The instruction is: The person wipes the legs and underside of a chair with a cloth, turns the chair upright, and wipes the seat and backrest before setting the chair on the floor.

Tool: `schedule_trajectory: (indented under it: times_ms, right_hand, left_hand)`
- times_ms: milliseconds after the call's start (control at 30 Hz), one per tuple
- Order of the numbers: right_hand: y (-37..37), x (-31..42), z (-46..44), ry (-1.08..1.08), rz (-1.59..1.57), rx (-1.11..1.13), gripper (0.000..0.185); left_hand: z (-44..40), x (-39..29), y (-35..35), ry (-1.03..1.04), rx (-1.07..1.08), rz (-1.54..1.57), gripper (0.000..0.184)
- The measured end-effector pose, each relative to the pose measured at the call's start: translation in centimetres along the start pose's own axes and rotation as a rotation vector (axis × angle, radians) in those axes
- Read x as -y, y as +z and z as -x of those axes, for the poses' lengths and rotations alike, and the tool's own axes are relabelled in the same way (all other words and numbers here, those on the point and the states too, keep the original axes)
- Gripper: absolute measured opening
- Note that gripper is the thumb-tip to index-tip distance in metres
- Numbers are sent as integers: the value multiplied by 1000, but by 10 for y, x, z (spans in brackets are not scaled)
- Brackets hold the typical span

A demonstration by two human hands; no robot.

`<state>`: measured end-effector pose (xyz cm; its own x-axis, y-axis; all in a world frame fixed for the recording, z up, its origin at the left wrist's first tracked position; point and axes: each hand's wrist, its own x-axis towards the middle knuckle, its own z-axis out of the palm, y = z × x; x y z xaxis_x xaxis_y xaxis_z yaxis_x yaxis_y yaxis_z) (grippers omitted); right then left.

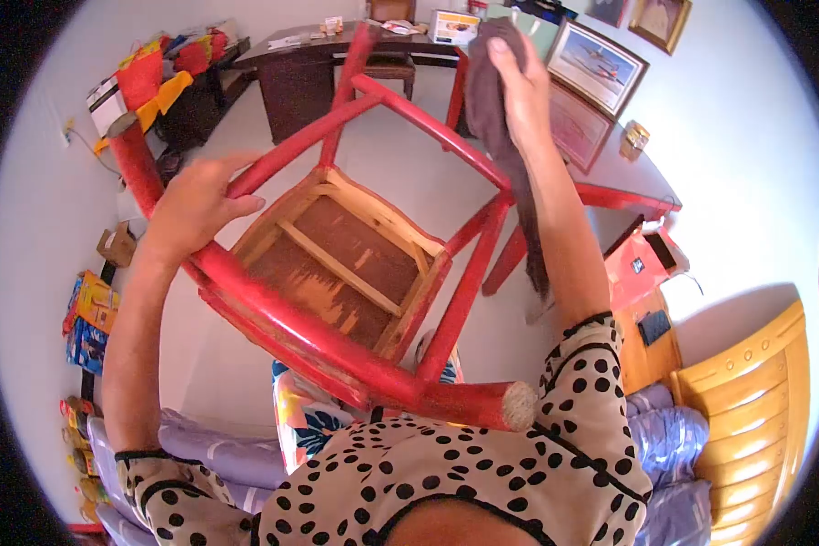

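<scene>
The red chair [332,264] was tilted, underside showing, before the dotted shirt [419,455]. The left hand [196,205] was wrapped around its frame, apparently for steadiness; the right hand [523,91] pinched a dark cloth [487,100], raised perhaps for reach. Beyond stood a desk [291,91].

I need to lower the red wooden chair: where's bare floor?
Pale floor looks bare between the chair and the dark wooden desk, and between the chair and the purple fabric cushions at lower left. The right is crowded: red-edged table, red cardboard box.
</scene>
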<state>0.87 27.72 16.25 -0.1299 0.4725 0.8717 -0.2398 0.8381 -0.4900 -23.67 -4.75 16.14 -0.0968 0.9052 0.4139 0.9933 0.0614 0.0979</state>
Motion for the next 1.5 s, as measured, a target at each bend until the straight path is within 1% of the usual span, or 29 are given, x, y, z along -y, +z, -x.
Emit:
schedule_trajectory:
  times_ms: [33,67,133,200,300,400,433,500,567,600,700,800,867,933,967,1033,1067,1133,1167,1267,1367,1467,1500]
  right_hand:
    - [16,-4,-4,16,59,50,64]
    - [36,-7,-6,32,118,98,64]
    - [71,-70,3,-8,260,378,63]
    - [94,-88,61,-165,906,518,70]
    - [103,-88,68,-152,1133,515,74]
    - [86,-100,56,-128,922,579,66]
    - [82,-101,55,-147,898,578,57]
    - [70,-90,57,-126,972,588,56]
    - [55,-77,62,-103,1020,615,53]
    - [43,-72,68,-133,1084,624,53]
    - [-2,-52,88,-207,1305,656,53]
    - [-47,-28,122,-261,1500,711,49]
    - [-71,-16,140,-337,1586,700,44]
    - [-87,-8,147,-411,1526,676,36]
    - [-91,-6,148,-444,1495,665,32]
    - [-83,-4,144,-256,1582,756,27]
    - [-79,-5,140,-160,1622,797,24]
    - [-77,-16,134,-141,1542,751,22]
    - [-74,-23,128,-139,1500,731,21]
    - [-60,-33,111,-86,1159,677,24]
    - [-23,-50,86,-32,1047,602,29]
    - [16,-79,62,183,864,501,31]
    - [24,-94,58,210,822,480,31]
  left_hand:
    - [-2,-5,-5,-60,56,14,57]
    - [-2,-4,-6,-70,57,9,57]
    - [-2,1,-2,-80,67,0,56]
    - [-2,5,3,-56,27,10,56]
    - [-2,10,9,-17,-32,-12,56]
    - [-4,-1,4,-144,69,-26,55]
    - [-5,-3,5,-132,51,-14,54]
    - [-1,-5,5,-124,8,4,53]
    - [-8,-4,1,-121,57,-20,53]
    - [-10,-3,2,-119,83,-31,53]
    - [-8,-1,11,23,-39,-34,52]
    - [-10,-4,3,-78,54,4,49]
    - [-11,-3,2,-94,46,-18,47]
    - [-11,-5,-4,-132,75,-44,48]
    - [-11,-4,-3,-109,73,-20,48]
    - [-11,1,1,-60,69,26,47]
    - [-11,4,5,-1,43,32,47]
    - [-8,10,10,113,-18,37,46]
    - [-7,10,9,89,-24,19,46]
    - [-5,9,11,37,-18,15,44]
    - [-8,14,8,39,-2,45,41]
    - [-7,12,10,22,-8,1,40]
    - [-6,9,9,1,-14,-20,40]
